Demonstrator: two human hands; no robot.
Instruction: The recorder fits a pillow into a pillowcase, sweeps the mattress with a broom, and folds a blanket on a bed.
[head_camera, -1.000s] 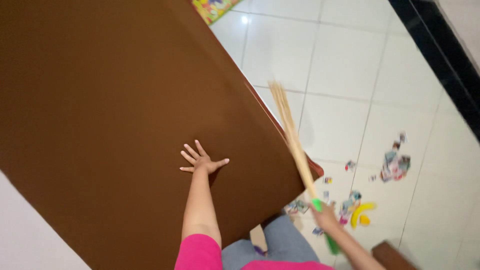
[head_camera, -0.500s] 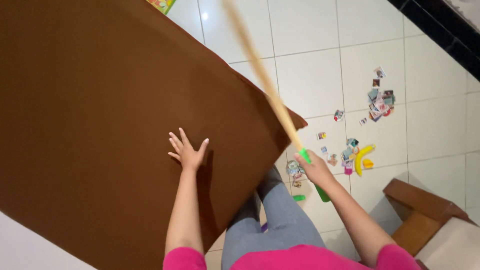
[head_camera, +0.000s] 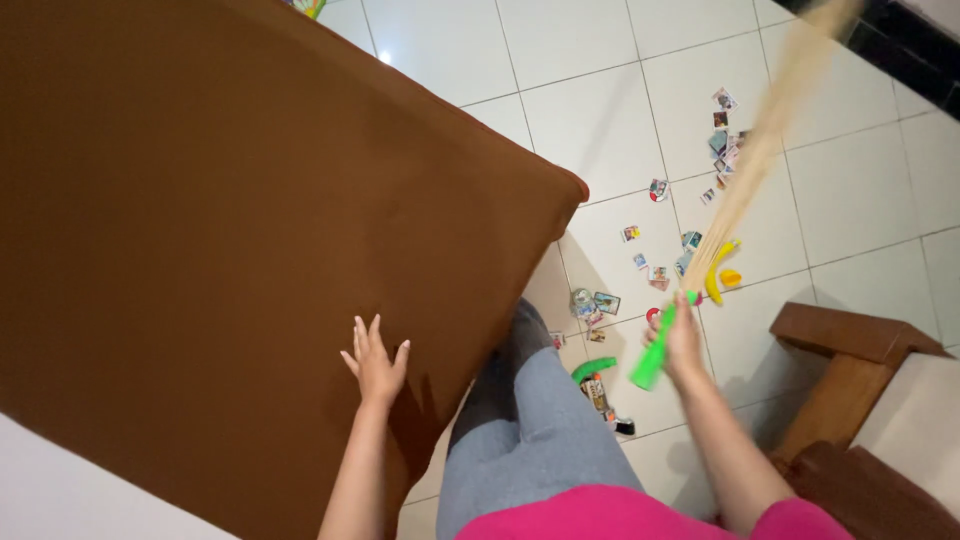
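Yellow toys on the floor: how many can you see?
2. A yellow banana-shaped toy lies on the white tiles just past the broom's bristles, and a small yellow piece sits right beside it. The brown sheet may hide others.

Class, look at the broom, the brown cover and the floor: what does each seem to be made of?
Broom: thin tan sticks, likely dried plant ribs, on a glossy green handle that looks plastic, gripped by the right hand.
Brown cover: matte cloth, draping softly under the left hand.
Floor: glossy white tiles with grout lines, probably ceramic.
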